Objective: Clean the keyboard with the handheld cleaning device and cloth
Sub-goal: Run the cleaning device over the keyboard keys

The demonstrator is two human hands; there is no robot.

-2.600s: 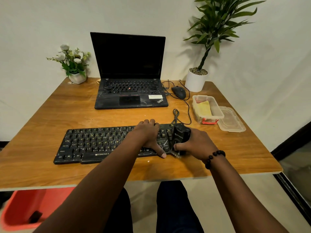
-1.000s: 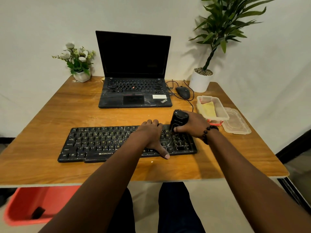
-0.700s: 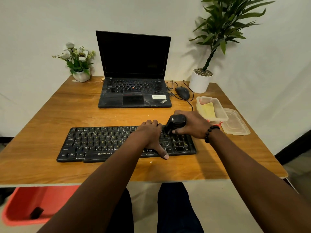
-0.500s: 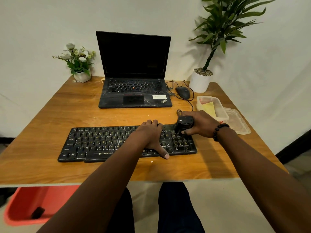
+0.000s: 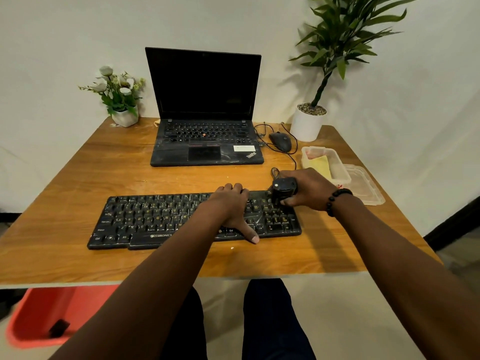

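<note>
A black keyboard (image 5: 155, 219) lies across the wooden table (image 5: 104, 172) near its front edge. My left hand (image 5: 231, 206) rests flat on the keys right of the middle, fingers spread, thumb at the front rim. My right hand (image 5: 309, 189) grips a small black handheld cleaning device (image 5: 283, 189), which stands on the keyboard's far right corner. A yellow cloth (image 5: 320, 165) lies inside a clear plastic box (image 5: 335, 155) just behind my right hand.
A black laptop (image 5: 205, 144) stands open at the back middle, with a wired mouse (image 5: 280, 141) and cables to its right. The box's lid (image 5: 368, 188) lies by the right edge. A flower pot (image 5: 124, 118) and a potted plant (image 5: 307, 124) occupy the back corners. A red bin (image 5: 49, 315) is below left.
My right hand has moved the device from the keyboard's front right corner back along its right end to the far right corner. My left hand has stayed in place.
</note>
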